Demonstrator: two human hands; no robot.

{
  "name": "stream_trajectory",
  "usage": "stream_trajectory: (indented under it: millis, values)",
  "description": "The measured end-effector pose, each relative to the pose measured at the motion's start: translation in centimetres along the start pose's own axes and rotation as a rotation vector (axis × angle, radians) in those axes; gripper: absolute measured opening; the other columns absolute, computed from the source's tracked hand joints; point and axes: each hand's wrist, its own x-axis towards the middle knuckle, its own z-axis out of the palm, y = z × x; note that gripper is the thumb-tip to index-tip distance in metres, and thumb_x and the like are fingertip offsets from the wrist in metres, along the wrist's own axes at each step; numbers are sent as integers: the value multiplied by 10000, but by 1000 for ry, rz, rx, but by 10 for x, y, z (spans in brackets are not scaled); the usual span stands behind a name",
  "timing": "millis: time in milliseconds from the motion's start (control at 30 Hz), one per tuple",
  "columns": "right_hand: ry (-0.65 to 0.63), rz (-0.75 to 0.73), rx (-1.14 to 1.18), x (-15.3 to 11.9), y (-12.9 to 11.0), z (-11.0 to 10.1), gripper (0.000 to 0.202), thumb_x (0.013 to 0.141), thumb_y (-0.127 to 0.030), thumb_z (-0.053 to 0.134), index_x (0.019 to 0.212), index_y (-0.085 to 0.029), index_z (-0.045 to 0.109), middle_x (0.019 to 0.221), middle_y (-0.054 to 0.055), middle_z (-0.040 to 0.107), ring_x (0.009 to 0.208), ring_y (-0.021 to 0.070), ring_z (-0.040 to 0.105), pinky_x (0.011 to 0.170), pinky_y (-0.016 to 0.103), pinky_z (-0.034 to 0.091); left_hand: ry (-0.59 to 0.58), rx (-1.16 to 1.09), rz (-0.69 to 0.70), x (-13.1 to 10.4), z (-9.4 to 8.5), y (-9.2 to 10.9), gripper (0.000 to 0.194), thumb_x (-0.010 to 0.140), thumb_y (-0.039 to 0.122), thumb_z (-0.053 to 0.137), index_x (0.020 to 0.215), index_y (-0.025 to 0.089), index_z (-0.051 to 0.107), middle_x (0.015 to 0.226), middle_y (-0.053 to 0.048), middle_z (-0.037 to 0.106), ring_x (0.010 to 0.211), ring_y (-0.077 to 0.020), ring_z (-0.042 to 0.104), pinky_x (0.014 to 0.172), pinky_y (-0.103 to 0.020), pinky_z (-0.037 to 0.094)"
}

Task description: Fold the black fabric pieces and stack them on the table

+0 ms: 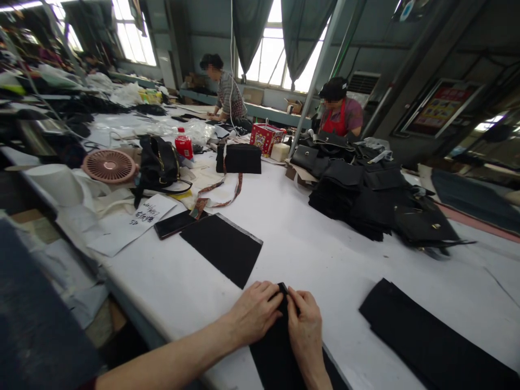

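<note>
Head view, forward and down.

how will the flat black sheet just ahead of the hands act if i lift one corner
The black sheet looks thin, so it is probably light for its size. It would likely sag rather than be rigid, as a similar black piece seems folded between the left hand and right hand. Lying flat, it seems unlikely to roll or tip.

The left hand [258,310] and right hand [305,322] hide part of the far end of the black cloth [273,357], and the bottom edge cuts off its near end. The right edge crops the dark stack [439,338]. Print on the poster [441,109] is blurred; writing on the paper [132,225] seems illegible.
</note>
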Motion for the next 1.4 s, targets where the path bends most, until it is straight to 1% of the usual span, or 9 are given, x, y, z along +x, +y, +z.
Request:
stream_trajectory:
  millis: [67, 233, 367, 533, 633, 733, 933, 1167, 1400]
  values:
    - [-18, 9, 8, 3, 0, -3, 275, 937, -242, 433, 1084, -202, 662, 903, 59, 603, 836, 200, 560, 779, 352, 442, -2, 7, 9, 1, 0, -1, 279, 905, 296, 570, 1159, 197, 512, 1131, -57, 574, 1033, -238, 518, 904, -388, 437]
    - [-153, 24, -27, 16, -4, -12, 221, 907, -204, 490, 1017, -221, 680, 869, 38, 611, 803, 189, 569, 767, 334, 445, -1, 27, 0, 2, 2, 0, 269, 900, 308, 576, 1136, 190, 525, 1117, -64, 579, 1003, -243, 523, 875, -396, 443]
    - [-73, -34, -62, 12, -2, -5, 247, 921, -174, 463, 1037, -222, 674, 871, 42, 600, 795, 185, 561, 741, 329, 446, 36, -6, -37, -1, 7, 1, 318, 900, 292, 570, 1194, 192, 503, 1141, -70, 569, 1028, -247, 515, 895, -400, 440]
    - [59, -238, -242, -3, 6, 7, 278, 934, -178, 447, 1143, -195, 629, 933, 80, 575, 869, 219, 528, 763, 370, 443, 41, -40, -45, -1, 8, -3, 284, 908, 255, 546, 1182, 187, 509, 1142, -65, 574, 1036, -238, 514, 926, -397, 433]
    - [64, -307, -335, -6, 5, 9, 312, 929, -145, 422, 1196, -163, 582, 954, 97, 565, 883, 229, 510, 758, 379, 446, 42, -37, -59, 0, 7, -4, 377, 914, 201, 515, 1284, 182, 449, 1155, -68, 572, 1032, -235, 514, 928, -391, 432]
    - [54, -335, -405, -5, 1, 9, 318, 921, -115, 406, 1200, -142, 557, 959, 102, 560, 874, 231, 498, 749, 384, 450, 43, -17, -50, 2, 7, -5, 439, 932, 208, 490, 1359, 189, 387, 1170, -71, 566, 1046, -235, 511, 943, -393, 419]
    - [38, -362, -432, -7, 0, 10, 319, 909, -89, 390, 1188, -132, 539, 967, 108, 556, 872, 232, 497, 736, 379, 459, 40, 21, -51, 4, 7, -5, 417, 946, 239, 485, 1352, 208, 399, 1181, -61, 562, 1065, -235, 508, 954, -395, 389]
    - [39, -396, -399, -8, 3, 12, 382, 931, -139, 363, 1296, -160, 477, 999, 119, 568, 880, 243, 507, 739, 399, 473, 37, -13, -78, 4, 7, -6, 394, 939, 249, 500, 1322, 203, 424, 1174, -54, 567, 1057, -231, 506, 952, -386, 373]
    - [44, -416, -403, -7, 5, 14, 414, 929, -144, 357, 1329, -174, 460, 1007, 124, 573, 882, 255, 511, 739, 411, 470, 48, -37, -78, 4, 8, -9, 372, 949, 252, 481, 1314, 197, 430, 1216, -56, 556, 1072, -235, 497, 965, -395, 355]
